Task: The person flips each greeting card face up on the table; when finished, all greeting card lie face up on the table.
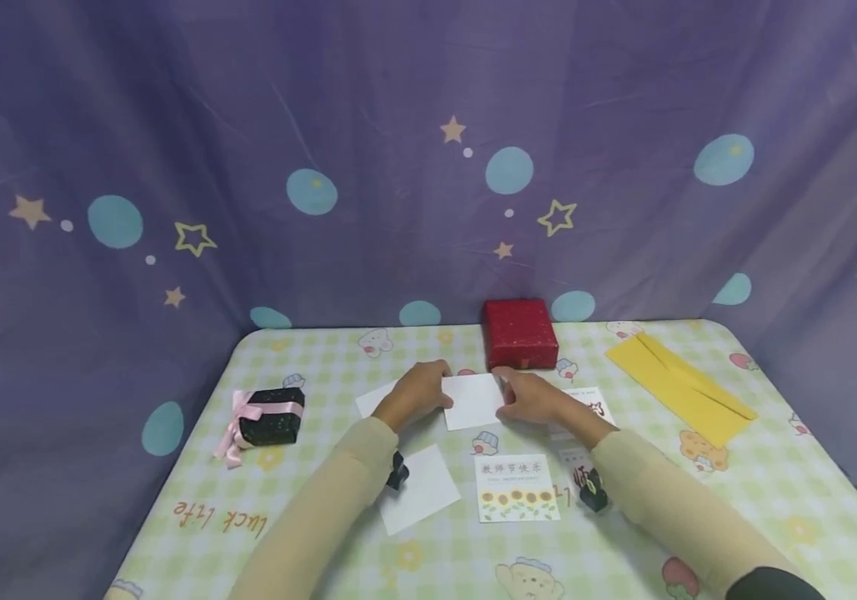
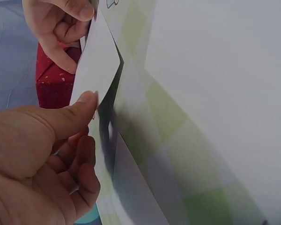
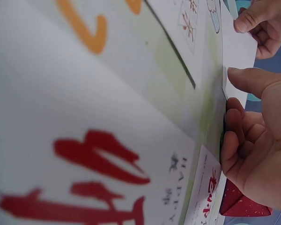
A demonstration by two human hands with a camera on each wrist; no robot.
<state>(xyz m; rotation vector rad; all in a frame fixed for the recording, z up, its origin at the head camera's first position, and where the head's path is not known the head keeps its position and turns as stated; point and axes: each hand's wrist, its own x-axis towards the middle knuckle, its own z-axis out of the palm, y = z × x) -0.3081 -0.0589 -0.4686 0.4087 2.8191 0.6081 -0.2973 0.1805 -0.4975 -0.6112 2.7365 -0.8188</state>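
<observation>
A blank white card (image 1: 472,402) is held by its two sides near the middle of the table. My left hand (image 1: 418,392) pinches its left edge, the thumb lying on the near face in the left wrist view. On the opposite edge my right hand (image 1: 532,398) grips with thumb and fingers, as the right wrist view also shows. The card stands tilted above the cloth, just in front of a red box (image 1: 521,333). One white card (image 1: 373,400) lies partly behind the left hand, and another (image 1: 423,490) lies nearer, beside the left forearm.
A sunflower card (image 1: 518,492) lies in front of the hands. Two cards with red writing, one farther back (image 1: 592,400) and one nearer (image 1: 573,461), are partly covered by the right arm. A black gift box (image 1: 271,417) with pink ribbon sits left; a yellow envelope (image 1: 669,383) lies right.
</observation>
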